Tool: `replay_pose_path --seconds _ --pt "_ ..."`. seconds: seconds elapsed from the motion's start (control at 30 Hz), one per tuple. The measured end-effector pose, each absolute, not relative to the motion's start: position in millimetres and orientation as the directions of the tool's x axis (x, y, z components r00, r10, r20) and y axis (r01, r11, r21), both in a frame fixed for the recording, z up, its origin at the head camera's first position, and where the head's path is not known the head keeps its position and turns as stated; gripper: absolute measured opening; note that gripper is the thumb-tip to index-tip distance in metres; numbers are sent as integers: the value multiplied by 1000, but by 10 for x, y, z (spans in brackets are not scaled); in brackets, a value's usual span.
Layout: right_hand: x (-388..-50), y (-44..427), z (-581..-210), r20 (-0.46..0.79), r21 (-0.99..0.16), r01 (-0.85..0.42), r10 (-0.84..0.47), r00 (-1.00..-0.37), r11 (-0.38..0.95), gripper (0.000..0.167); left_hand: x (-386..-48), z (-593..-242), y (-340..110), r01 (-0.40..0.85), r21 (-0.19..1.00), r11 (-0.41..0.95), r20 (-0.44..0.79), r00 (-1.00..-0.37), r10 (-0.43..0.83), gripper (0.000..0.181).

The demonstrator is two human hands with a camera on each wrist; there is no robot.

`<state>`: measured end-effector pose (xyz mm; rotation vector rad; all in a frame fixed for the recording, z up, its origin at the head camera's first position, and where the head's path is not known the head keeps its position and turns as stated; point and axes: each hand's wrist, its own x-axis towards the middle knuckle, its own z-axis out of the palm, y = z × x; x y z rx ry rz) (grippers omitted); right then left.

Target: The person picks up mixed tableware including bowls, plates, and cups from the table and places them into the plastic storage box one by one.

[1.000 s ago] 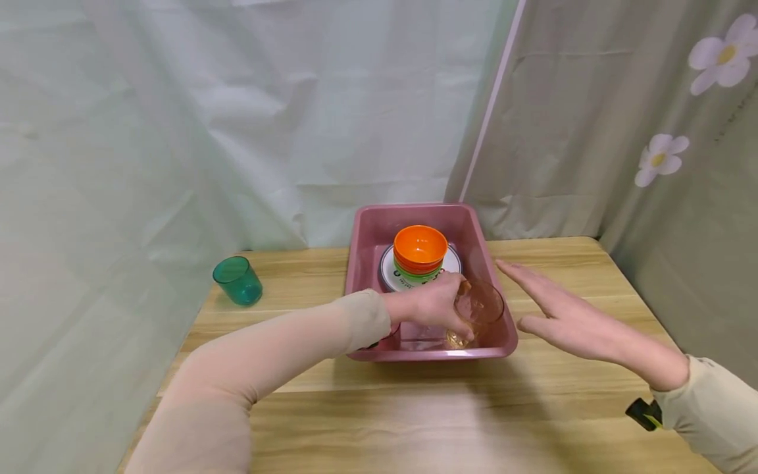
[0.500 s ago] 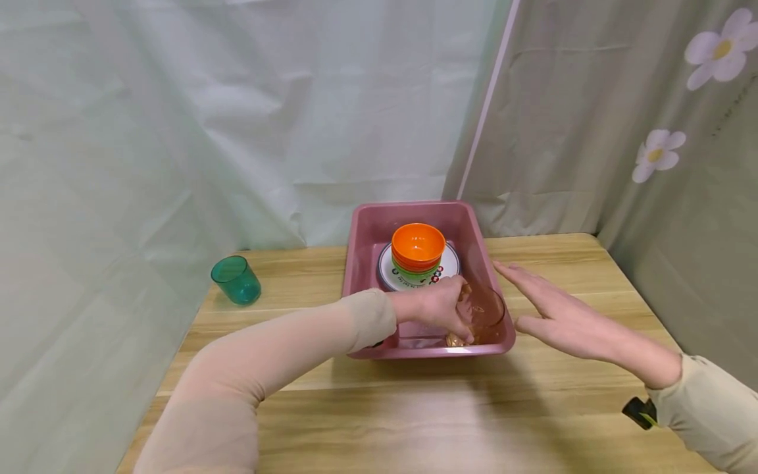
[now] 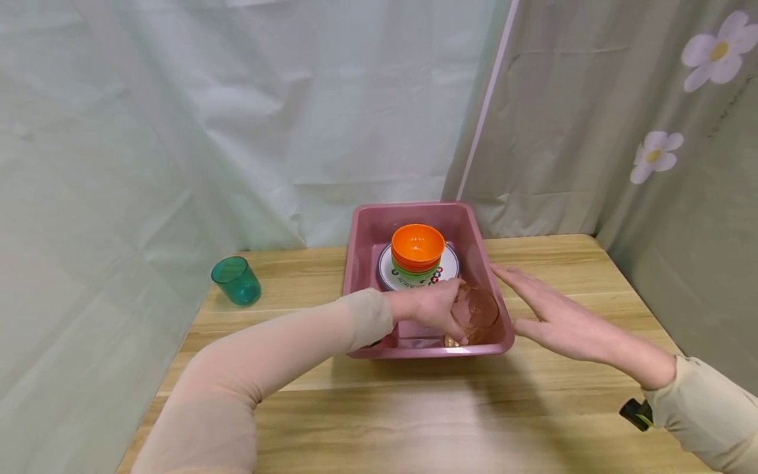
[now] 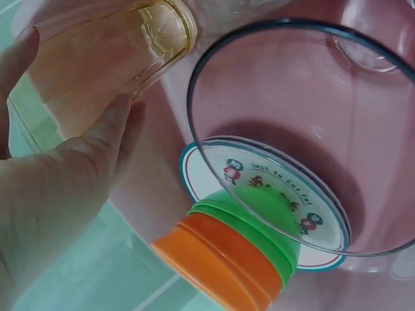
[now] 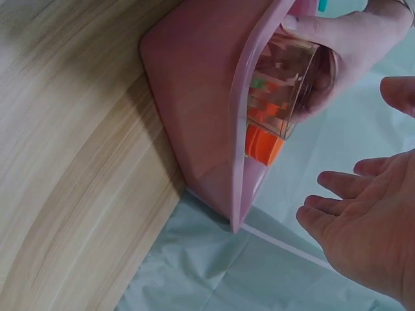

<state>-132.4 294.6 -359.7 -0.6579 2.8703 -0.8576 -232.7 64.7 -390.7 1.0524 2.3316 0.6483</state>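
Observation:
My left hand (image 3: 429,308) reaches into the pink basin (image 3: 414,207) and grips an amber drinking glass (image 3: 482,309) by its side, thumb and fingers around it. The left wrist view shows this amber glass (image 4: 97,61) tilted, its patterned base toward the basin's middle. My right hand (image 3: 559,319) hangs just outside the basin's right wall, fingers extended, holding nothing. Behind the left hand, stacked orange and green bowls (image 3: 418,245) stand on white plates (image 3: 387,271) with a printed edge. A dark, round rim (image 4: 285,24) of a clear vessel looms close to the left wrist camera.
At the table's left edge stands a teal glass (image 3: 238,282). The basin sits toward the back of the wooden table (image 3: 379,421). Pale curtains (image 3: 331,118) hang behind and on both sides. Another clear round base (image 4: 369,55) shows on the basin floor.
My left hand keeps its grip on the amber glass, which has shifted slightly left within the basin. My right hand has drifted a little left, staying beside the basin wall.

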Motion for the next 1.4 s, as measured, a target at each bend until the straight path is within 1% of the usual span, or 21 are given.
replay_pose_path --seconds 0.07,0.17,0.27,0.37,0.43,0.5,0.57,0.7,0.83,0.9,1.03,1.13,1.27,1.4 --pt "-1328 2941 -3599 51 -541 -381 -422 -905 750 80 -2319 -3892 613 527 619 583 -242 -578 779 103" --pt "-1334 2938 -3597 48 -540 -379 -423 -905 751 81 -2310 -3848 547 506 648 569 -241 -572 784 105" --pt "-1335 2940 -3588 42 -539 -373 -418 -908 755 81 -2291 -3767 461 486 636 599 -266 -591 762 115" --pt "-1335 2944 -3575 42 -531 -372 -414 -909 762 80 -2270 -3663 359 480 616 625 -272 -615 740 114" --pt "-1343 2946 -3568 49 -517 -377 -413 -909 768 80 -2257 -3597 277 507 573 644 -250 -640 726 113" --pt "-1354 2947 -3559 60 -498 -389 -417 -907 775 80 -2242 -3535 189 554 514 655 -203 -664 720 108" --pt "-1368 2947 -3551 75 -476 -405 -423 -903 781 80 -2217 -3478 90 609 430 666 -146 -681 717 103" --pt "-1396 2941 -3530 99 -417 -435 -435 -895 798 81 -2159 -3398 -109 702 211 680 -38 -689 723 94" --pt "-1414 2919 -3509 94 -361 -440 -437 -894 822 85 -2094 -3388 -292 725 17 688 19 -688 725 89" --pt "-1421 2905 -3508 90 -332 -443 -439 -894 833 88 -2064 -3405 -371 720 -36 693 31 -692 721 88" --pt "-1436 2885 -3526 97 -266 -462 -453 -886 846 90 -2019 -3459 -497 710 -57 702 41 -700 713 88" --pt "-1451 2864 -3545 94 -227 -476 -467 -879 850 90 -2008 -3499 -568 704 -32 710 44 -709 704 88" --pt "-1474 2829 -3551 89 -209 -496 -488 -868 843 88 -2010 -3524 -646 697 -7 717 50 -716 696 90" --pt "-1518 2780 -3530 95 -193 -518 -510 -855 833 87 -2022 -3519 -736 686 -7 728 56 -726 685 90"
